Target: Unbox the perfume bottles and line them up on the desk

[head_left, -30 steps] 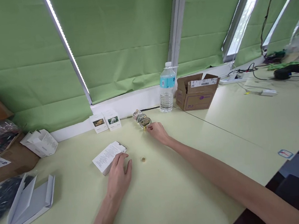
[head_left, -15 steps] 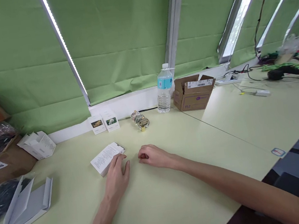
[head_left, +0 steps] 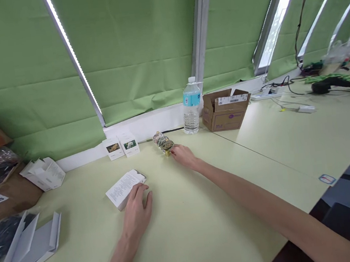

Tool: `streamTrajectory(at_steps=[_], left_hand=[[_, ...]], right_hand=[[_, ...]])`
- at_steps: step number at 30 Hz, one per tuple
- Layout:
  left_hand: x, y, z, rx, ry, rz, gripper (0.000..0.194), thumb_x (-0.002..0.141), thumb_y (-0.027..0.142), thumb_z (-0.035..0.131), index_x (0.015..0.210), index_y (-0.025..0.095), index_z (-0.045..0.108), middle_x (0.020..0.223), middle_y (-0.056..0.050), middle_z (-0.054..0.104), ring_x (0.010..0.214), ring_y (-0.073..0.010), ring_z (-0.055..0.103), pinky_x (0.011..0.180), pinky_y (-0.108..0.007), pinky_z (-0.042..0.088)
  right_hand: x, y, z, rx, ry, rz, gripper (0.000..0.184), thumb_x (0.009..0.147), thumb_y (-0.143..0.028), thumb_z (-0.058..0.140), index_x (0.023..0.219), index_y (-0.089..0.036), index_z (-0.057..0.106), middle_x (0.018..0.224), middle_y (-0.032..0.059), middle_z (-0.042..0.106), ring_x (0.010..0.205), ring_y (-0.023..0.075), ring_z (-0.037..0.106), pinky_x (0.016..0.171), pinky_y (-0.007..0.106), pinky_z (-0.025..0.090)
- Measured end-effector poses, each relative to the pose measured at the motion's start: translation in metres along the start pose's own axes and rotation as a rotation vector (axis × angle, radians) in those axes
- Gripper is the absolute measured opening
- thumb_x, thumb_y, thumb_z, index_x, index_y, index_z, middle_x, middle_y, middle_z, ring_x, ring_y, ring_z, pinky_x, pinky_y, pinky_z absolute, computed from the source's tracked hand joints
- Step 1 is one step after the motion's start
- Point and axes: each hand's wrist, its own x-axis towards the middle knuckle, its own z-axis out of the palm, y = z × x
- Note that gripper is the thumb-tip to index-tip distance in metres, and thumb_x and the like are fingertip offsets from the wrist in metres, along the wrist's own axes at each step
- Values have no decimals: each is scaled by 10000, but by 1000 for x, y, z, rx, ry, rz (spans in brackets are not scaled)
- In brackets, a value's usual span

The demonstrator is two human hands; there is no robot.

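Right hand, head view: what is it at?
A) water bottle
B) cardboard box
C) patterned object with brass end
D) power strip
C. The right hand has its fingertips at the brass end of the patterned object, far closer than the other options.

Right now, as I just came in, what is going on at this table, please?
One person is working with bare hands at a pale table. The right hand reaches to a small patterned object with a gold end, right beside it. The left hand rests on a white box with printed text. Two small white boxes stand by the wall, near a water bottle.
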Motion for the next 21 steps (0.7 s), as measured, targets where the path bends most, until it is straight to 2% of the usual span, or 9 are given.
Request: streamTrajectory(at_steps=[6, 10, 17, 21], left_hand=[[0, 1, -1, -3, 0, 10, 174, 926, 322, 423, 1031, 251, 543, 1145, -41, 561, 1060, -192, 571, 859, -330, 483], [0, 1, -1, -3, -11, 0, 181, 926, 330, 421, 1032, 254, 546, 1151, -42, 560, 1043, -190, 585, 843, -328, 492], [1, 2, -1, 9, -8, 13, 184, 925, 327, 420, 1027, 249, 551, 1142, -44, 566, 1046, -187, 582, 850, -325, 491], [0, 2, -1, 15, -3, 23, 183, 923, 320, 423, 1028, 247, 553, 1138, -41, 571, 1054, -185, 578, 861, -322, 489]], right_hand=[[5, -2, 11, -49, 2, 63, 270, 926, -169, 389, 1060, -144, 623, 1073, 147, 656, 956, 247, 601, 743, 288, 383], [10, 2, 12, -49, -4, 92, 249, 897, -138, 415, 1027, -143, 628, 1047, 140, 663, 928, 236, 611, 718, 273, 378], [14, 6, 8, -12, -19, 61, 258, 821, -62, 456, 952, -147, 662, 1031, 114, 670, 928, 208, 608, 721, 243, 361], [13, 7, 10, 6, -16, 64, 262, 841, -75, 436, 928, -131, 677, 1025, 126, 669, 939, 204, 603, 745, 239, 358]])
